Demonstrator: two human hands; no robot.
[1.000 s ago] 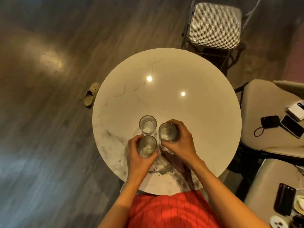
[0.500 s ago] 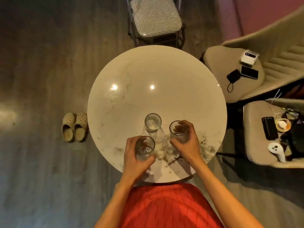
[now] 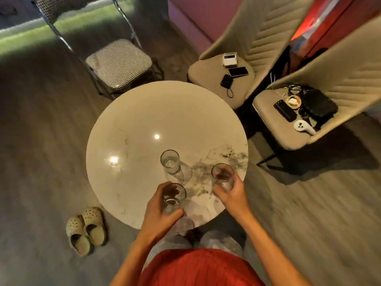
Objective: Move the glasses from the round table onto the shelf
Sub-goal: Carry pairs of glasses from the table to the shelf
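Note:
A round white marble table [image 3: 132, 129] fills the middle of the view. My left hand [image 3: 158, 211] is wrapped around a clear glass [image 3: 173, 198] lifted above the table's near edge. My right hand [image 3: 232, 191] grips a second clear glass [image 3: 223, 176] held up over the right rim. A third clear glass [image 3: 170, 162] stands alone on the table, just beyond my hands. No shelf is in view.
A chair with a checkered cushion [image 3: 118, 61] stands behind the table. Two beige chairs [image 3: 208, 73] [image 3: 266, 108] at the right carry phones, a black pouch and a white controller [image 3: 304, 127]. A pair of clogs [image 3: 86, 230] lies on the floor at left.
Both hands have lifted their glasses off the table and drawn them apart from the third glass. The view has swung right, bringing the beige chairs further in.

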